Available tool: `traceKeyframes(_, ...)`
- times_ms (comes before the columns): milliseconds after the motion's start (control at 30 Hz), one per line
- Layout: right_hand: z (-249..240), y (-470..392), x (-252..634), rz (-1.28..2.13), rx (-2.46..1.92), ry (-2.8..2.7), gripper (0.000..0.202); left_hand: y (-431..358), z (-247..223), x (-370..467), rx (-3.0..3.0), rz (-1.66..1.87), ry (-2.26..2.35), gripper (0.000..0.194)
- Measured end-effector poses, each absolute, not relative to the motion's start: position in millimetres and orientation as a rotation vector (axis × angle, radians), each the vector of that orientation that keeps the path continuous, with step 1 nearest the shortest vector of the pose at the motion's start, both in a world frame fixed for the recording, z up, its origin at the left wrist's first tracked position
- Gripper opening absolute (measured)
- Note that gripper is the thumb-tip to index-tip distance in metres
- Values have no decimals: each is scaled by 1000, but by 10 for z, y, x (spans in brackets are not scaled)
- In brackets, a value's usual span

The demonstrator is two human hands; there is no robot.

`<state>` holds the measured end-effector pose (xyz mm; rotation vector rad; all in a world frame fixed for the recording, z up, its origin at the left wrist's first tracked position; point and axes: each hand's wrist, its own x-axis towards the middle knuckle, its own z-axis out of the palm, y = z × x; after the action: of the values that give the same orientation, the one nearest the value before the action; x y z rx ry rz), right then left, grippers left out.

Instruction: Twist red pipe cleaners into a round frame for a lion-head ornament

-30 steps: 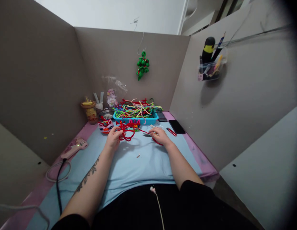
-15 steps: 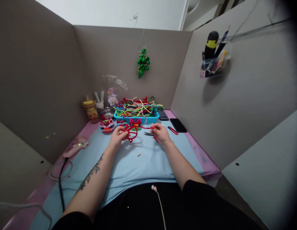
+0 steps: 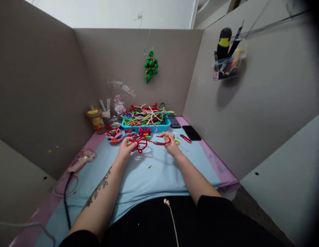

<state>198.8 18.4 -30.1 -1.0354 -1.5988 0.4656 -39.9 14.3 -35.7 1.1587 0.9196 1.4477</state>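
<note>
My left hand [image 3: 127, 146] pinches a red pipe cleaner shape [image 3: 142, 148] bent into several loops, held over the blue cloth. From it a long red tail runs right to my right hand [image 3: 171, 143], whose fingers close on it, with the end curving around them. Scissors with a yellow handle [image 3: 177, 141] lie behind my right hand, partly hidden by it. Just beyond my hands sit small animal heads of pipe cleaner: a pink one [image 3: 114, 136], a blue one [image 3: 129, 132] and a red one [image 3: 144, 132].
A blue tray [image 3: 159, 128] heaped with coloured pipe cleaners stands at the back. To the right lie a red-handled cutter [image 3: 186, 138] and a black phone [image 3: 191, 133]. On the left are a pink glue gun [image 3: 81, 163], a cup [image 3: 97, 120] and a metal bowl [image 3: 114, 123].
The red tail, earlier stretched nearly straight between my hands, now sags and curves around my right fingers. My right hand has turned a little; my left keeps its hold.
</note>
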Motion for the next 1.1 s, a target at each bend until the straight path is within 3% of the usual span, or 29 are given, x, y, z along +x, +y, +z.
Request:
traceKeyframes(200, -318, 157, 1933, 568, -993, -1589, 22, 153, -371, -403, 1131, 1440, 907, 41)
traceKeyframes(367, -310, 136, 1909, 798, -868, -1557, 30, 148, -356, -398, 1101, 1434, 902, 41)
traceKeyframes(467, -287, 125, 1937, 722, -816, -1597, 33, 142, -349, -393, 1080, 1421, 907, 43)
traceKeyframes(567, -299, 140, 1957, 626, -808, -1596, 30, 128, -341, -388, 1091, 1395, 910, 44)
traceKeyframes(833, -351, 129, 1825, 800, -827, -1304, 22, 70, -323, -358, 1166, 1231, 866, 42)
traceKeyframes(1100, -275, 62, 1826, 763, -834, -1657, 11, 80, -350, -354, 1206, 1220, 818, 39)
